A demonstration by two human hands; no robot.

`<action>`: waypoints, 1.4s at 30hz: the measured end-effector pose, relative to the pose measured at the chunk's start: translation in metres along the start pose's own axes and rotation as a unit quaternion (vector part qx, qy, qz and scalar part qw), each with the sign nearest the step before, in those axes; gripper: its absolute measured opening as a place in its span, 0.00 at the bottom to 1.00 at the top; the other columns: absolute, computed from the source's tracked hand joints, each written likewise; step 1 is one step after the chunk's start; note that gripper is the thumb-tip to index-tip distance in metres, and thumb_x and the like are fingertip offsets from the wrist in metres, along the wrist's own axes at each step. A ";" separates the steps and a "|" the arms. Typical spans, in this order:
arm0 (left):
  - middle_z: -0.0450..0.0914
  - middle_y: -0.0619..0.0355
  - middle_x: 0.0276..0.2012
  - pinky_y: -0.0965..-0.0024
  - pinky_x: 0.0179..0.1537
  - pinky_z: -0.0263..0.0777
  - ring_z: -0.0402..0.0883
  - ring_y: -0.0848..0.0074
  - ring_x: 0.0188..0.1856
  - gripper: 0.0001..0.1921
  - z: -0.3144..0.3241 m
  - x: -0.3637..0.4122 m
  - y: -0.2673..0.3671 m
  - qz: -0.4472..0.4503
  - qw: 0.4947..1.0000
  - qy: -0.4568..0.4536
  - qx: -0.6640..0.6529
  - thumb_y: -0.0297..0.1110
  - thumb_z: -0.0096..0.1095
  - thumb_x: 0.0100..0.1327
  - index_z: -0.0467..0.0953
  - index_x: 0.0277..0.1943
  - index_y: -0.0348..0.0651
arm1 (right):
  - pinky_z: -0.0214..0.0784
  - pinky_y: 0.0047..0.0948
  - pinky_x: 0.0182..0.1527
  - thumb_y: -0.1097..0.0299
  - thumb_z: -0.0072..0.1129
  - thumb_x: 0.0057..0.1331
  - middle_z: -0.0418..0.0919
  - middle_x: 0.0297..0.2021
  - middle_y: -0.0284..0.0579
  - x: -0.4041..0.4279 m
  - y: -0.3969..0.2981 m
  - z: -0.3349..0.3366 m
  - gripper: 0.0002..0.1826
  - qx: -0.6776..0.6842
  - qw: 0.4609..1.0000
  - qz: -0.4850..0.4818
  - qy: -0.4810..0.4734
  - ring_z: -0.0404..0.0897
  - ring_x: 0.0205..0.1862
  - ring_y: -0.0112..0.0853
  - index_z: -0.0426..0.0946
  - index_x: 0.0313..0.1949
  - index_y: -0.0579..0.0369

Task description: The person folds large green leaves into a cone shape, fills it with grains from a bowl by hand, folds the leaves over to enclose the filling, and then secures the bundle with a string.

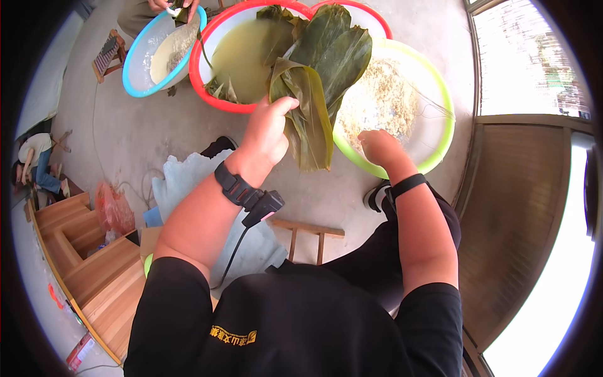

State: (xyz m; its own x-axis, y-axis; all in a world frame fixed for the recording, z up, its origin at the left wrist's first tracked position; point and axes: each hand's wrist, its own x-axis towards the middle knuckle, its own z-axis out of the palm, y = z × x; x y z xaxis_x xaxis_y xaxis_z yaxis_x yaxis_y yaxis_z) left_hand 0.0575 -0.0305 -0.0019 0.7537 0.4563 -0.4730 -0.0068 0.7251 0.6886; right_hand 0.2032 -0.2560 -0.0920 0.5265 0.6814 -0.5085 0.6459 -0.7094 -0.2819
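My left hand (269, 129) holds the lower end of several broad green leaves (325, 56), one folded over at the front (308, 113). They fan out above the floor between two basins. My right hand (380, 146) reaches over the near rim of a white basin with a lime-green rim (445, 136); its fingertips are down at the pale grain mixture (388, 101), and whether they grip any is hidden. A red-rimmed basin (198, 82) stands left of it, holding cloudy yellowish liquid (245, 56) and more leaves. Thin strings (431, 104) lie over the green rim.
A blue-rimmed basin (129, 77) with pale contents stands at the upper left, where another person's hands (176, 7) hold a leaf. Behind it is another red-rimmed basin (384, 23). A small stool (108, 56), wooden furniture (89, 264) and another person (37, 160) are at the left.
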 end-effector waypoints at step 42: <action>0.80 0.59 0.52 0.66 0.56 0.70 0.76 0.74 0.52 0.17 0.011 0.002 -0.004 0.000 0.999 0.008 0.032 0.22 0.58 0.68 0.74 0.58 0.38 | 0.72 0.46 0.57 0.76 0.45 0.68 0.78 0.53 0.56 0.070 -0.006 -0.026 0.19 0.136 0.968 0.061 0.200 0.79 0.53 0.51 0.79 0.54 0.52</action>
State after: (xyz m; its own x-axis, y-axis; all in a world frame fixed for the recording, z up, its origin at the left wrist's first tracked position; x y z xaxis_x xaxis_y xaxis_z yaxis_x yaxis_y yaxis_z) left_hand 0.0659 -0.0381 0.0004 0.7428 0.4657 -0.4810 0.0348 0.6907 0.7223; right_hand 0.2509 -0.1992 -0.1046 0.7964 0.5666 -0.2116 0.4246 -0.7730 -0.4714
